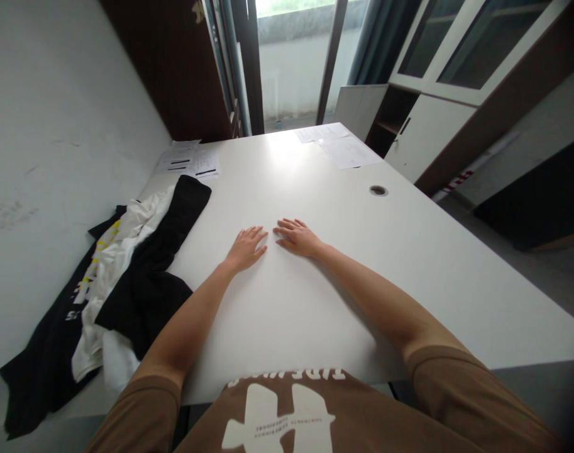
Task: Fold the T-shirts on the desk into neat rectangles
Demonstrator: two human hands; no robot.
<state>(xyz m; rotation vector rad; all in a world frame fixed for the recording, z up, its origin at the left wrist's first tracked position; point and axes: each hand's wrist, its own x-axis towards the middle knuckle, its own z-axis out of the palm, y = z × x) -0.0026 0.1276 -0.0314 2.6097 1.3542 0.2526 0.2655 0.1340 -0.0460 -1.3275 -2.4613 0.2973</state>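
Observation:
My left hand (pixel 247 248) lies flat on the white table (pixel 287 321), fingers spread a little and holding nothing. Just to its right, my right hand (pixel 297 238) also rests palm down, fingers stretched out. A narrow gap separates the fingertips of the two hands. Left of my left forearm is a heap of clothes: a black garment (pixel 149 277) on top, a white garment (pixel 126 239) beneath it, and a dark garment with white and yellow print (pixel 55 343) along the wall side, hanging over the table's front edge.
Printed sheets (pixel 190 160) lie at the back left, and more paper sheets (pixel 347 151) at the back right. A round cable hole (pixel 378 190) is set in the tabletop. A wall (pixel 55 126) borders the left; a white cabinet (pixel 428 132) with one open door stands beyond the right edge.

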